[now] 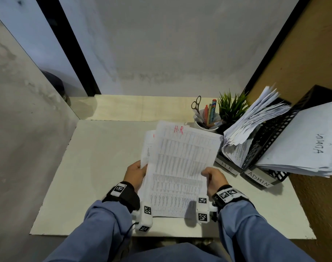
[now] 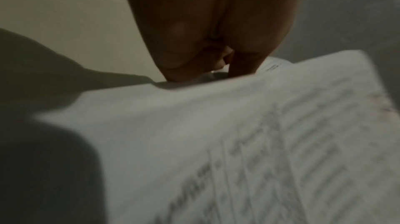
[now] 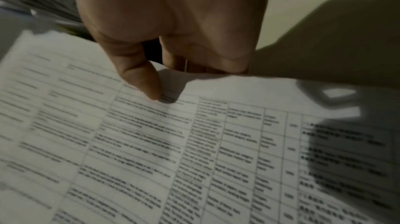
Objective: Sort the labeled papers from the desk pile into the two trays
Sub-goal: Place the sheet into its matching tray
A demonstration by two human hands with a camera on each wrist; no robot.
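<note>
Holding: both hands gripped a small sheaf of papers above the bench (image 1: 97,167), in front of the person.
Left hand (image 1: 135,173): grasped the left edge of the sheaf; in the left wrist view the fingers (image 2: 244,63) ran behind the sheets, with the thumb at the edge.
Right hand (image 1: 215,178): pinched the right edge of the top sheet (image 1: 182,167); the right wrist view showed the thumb (image 3: 145,80) pressed on the printed face and the fingers curled beneath.
Top sheet: printed table, marked "H.R" in red at its far edge, fanned to the right over the sheet behind.
Second sheet (image 1: 149,146): showed at the left of the top sheet, a red mark partly hidden at its top; the mark could not be read.
HR tray (image 1: 228,168): black, labelled "H R", at the right of the bench, filled with leaning white papers (image 1: 254,125).
ADMIN tray (image 1: 259,181): black, labelled "ADMIN", just right of the HR tray, holding a stack whose top sheet (image 1: 301,142) read "ADMIN".
Cup (image 1: 206,123): white, behind the sheaf, holding scissors (image 1: 196,104) and pens.
Plant (image 1: 232,108): green, small, between the cup and the HR tray.
</note>
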